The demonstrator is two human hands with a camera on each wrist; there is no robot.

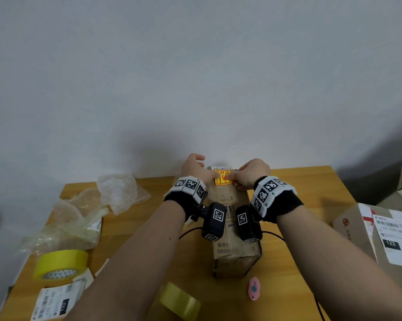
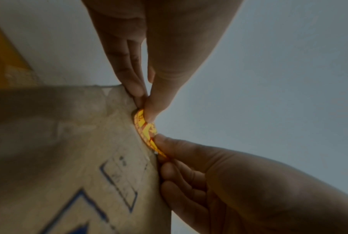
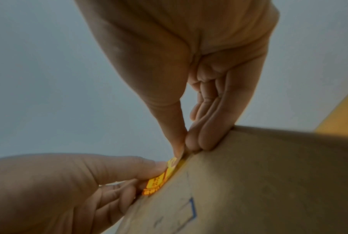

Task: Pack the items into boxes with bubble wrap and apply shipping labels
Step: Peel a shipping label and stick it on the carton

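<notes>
A wooden surface (image 1: 295, 262) stands against a plain grey wall (image 1: 195, 66). Near its front edge a small pink utility knife (image 1: 254, 288) lies flat, just beside a black cable (image 1: 276, 236) that runs across the wood. A roll of yellow tape (image 1: 61, 264) sits at the left, and a clear tape roll (image 1: 180, 302) rests at the front.

Matt, scuffed cardboard box (image 1: 232, 230), glossy yellow sticker (image 1: 222, 179), smooth wooden table (image 1: 295, 258), crinkled clear plastic wrap (image 1: 119, 191).
</notes>
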